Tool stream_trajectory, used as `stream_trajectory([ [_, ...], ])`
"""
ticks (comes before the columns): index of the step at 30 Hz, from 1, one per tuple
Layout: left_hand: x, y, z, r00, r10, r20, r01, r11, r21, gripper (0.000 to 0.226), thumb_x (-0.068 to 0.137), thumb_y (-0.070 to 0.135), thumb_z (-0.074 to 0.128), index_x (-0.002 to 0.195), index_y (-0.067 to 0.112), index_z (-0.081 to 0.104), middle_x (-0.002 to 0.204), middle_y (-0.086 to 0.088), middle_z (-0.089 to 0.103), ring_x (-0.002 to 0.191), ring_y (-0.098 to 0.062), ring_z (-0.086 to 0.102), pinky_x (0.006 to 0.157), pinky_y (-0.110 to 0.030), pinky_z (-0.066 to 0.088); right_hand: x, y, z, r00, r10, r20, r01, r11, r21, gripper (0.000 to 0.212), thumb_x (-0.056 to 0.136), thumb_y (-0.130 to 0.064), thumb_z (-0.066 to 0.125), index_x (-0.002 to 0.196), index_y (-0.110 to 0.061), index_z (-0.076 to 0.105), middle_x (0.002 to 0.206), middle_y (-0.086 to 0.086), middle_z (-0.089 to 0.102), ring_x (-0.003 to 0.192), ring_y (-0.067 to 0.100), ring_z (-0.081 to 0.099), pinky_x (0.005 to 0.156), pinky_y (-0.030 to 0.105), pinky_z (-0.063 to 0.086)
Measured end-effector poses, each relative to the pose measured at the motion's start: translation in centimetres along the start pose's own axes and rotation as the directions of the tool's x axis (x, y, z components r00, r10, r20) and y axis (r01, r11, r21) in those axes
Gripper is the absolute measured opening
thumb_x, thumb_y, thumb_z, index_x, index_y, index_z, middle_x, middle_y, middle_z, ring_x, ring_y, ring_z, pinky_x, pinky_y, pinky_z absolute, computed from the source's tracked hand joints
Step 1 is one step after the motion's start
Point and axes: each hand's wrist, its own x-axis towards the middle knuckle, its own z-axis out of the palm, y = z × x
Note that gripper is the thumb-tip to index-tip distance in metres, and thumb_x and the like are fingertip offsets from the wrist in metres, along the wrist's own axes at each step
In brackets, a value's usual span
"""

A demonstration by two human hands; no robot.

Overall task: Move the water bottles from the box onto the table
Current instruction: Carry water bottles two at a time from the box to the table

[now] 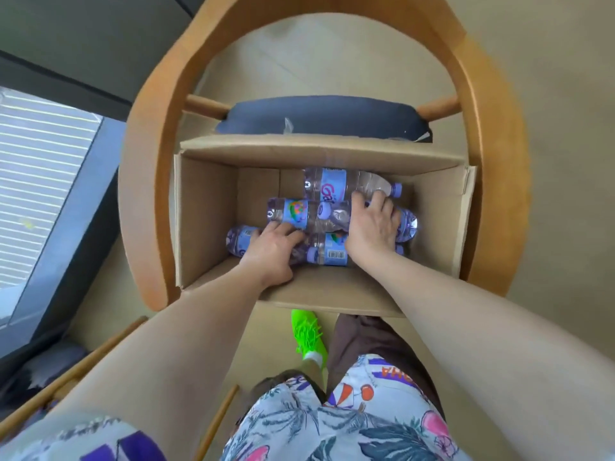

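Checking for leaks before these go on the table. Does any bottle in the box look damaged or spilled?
No spill shows. The bottles lie jumbled on their sides in the box, caps on where visible. The clear plastic looks crinkled, though blur prevents judging damage. Both hands cover some bottles.

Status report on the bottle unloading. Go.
Left hand and right hand both down in the cardboard box, fingers curled over water bottles. Bottles all lying flat, none lifted yet. Nothing blocking the grip; box sits on the wooden chair.

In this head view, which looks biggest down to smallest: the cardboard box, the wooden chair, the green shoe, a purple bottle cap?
1. Curved wooden chair
2. Open brown cardboard box
3. Bright green shoe
4. Small purple bottle cap

No close calls.
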Motion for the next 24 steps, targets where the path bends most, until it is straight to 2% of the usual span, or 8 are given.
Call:
stream_trajectory([
  [6, 1.2, -0.2, -0.5, 0.995, 0.048, 0.087, -0.062, 0.985, 0.164, 0.069, 0.081, 0.027, 0.068, 0.146, 0.034, 0.049, 0.138, -0.004, 0.037, 0.130, -0.033, 0.030, 0.099, -0.054, 0.044, 0.4, -0.5, 0.7, 0.997, 0.013, -0.079, -0.013, 1.000, -0.010, 0.071, 0.078, -0.003, 0.074, 0.140, -0.015, 0.043, 0.143, 0.018, 0.038, 0.132, 0.040, 0.040, 0.118, 0.055, 0.025],
  [9, 1.6, -0.1, -1.5, 0.990, 0.055, 0.133, -0.079, 0.979, 0.189, 0.063, 0.085, 0.020, 0.069, 0.145, 0.028, 0.050, 0.139, -0.007, 0.035, 0.131, -0.036, 0.031, 0.094, -0.054, 0.053, 0.4, -0.6, 0.5, 0.997, 0.019, -0.078, -0.018, 1.000, 0.011, 0.074, 0.075, -0.005, 0.079, 0.139, -0.016, 0.044, 0.141, 0.017, 0.039, 0.131, 0.038, 0.041, 0.119, 0.053, 0.024],
  [12, 1.1, 0.3, -2.0, 0.991, 0.054, 0.118, -0.075, 0.981, 0.181, 0.061, 0.086, 0.016, 0.071, 0.142, 0.026, 0.048, 0.140, -0.008, 0.037, 0.133, -0.036, 0.032, 0.095, -0.056, 0.054, 0.3, -0.3, -0.2, 0.998, 0.038, -0.053, -0.033, 0.996, 0.088, 0.075, 0.075, -0.008, 0.082, 0.140, -0.019, 0.046, 0.140, 0.017, 0.039, 0.129, 0.037, 0.043, 0.119, 0.050, 0.027],
  [15, -0.3, -0.2, -2.1, 0.997, 0.047, 0.058, -0.052, 0.995, 0.085, 0.056, 0.087, 0.017, 0.069, 0.136, 0.021, 0.044, 0.136, -0.008, 0.047, 0.133, -0.035, 0.038, 0.098, -0.057, 0.049, -0.3, 0.1, -0.9, 0.998, 0.030, -0.061, -0.018, 0.984, 0.176, 0.071, 0.078, -0.007, 0.077, 0.142, -0.022, 0.048, 0.141, 0.016, 0.040, 0.127, 0.038, 0.046, 0.115, 0.047, 0.033],
  [19, -2.6, -1.1, -3.3, 0.989, 0.114, -0.098, -0.118, 0.992, -0.038, 0.035, 0.084, 0.014, 0.068, 0.118, 0.012, 0.059, 0.116, -0.011, 0.065, 0.112, -0.035, 0.058, 0.093, -0.038, 0.046, -1.8, 0.2, -1.6, 0.994, -0.040, -0.101, 0.068, 0.954, 0.291, 0.069, 0.078, 0.000, 0.070, 0.141, -0.024, 0.053, 0.137, 0.013, 0.045, 0.119, 0.040, 0.054, 0.104, 0.042, 0.043],
  [21, -3.9, -1.4, -4.2, 0.978, 0.070, -0.198, -0.102, 0.982, -0.156, 0.024, 0.082, 0.011, 0.068, 0.106, 0.011, 0.068, 0.103, -0.011, 0.071, 0.100, -0.036, 0.063, 0.083, -0.036, 0.048, -2.6, -0.1, -2.3, 0.989, -0.062, -0.136, 0.107, 0.927, 0.359, 0.068, 0.077, 0.001, 0.070, 0.138, -0.026, 0.056, 0.135, 0.011, 0.047, 0.116, 0.039, 0.056, 0.096, 0.039, 0.047],
  [24, -6.5, -1.2, -5.3, 0.943, -0.052, -0.329, -0.080, 0.923, -0.377, 0.021, 0.080, 0.014, 0.070, 0.101, 0.015, 0.072, 0.090, -0.009, 0.073, 0.088, -0.036, 0.067, 0.077, -0.040, 0.054, -3.9, -1.1, -3.7, 0.979, -0.079, -0.189, 0.155, 0.889, 0.431, 0.071, 0.073, -0.003, 0.074, 0.138, -0.028, 0.058, 0.134, 0.008, 0.048, 0.120, 0.033, 0.055, 0.094, 0.034, 0.047],
])
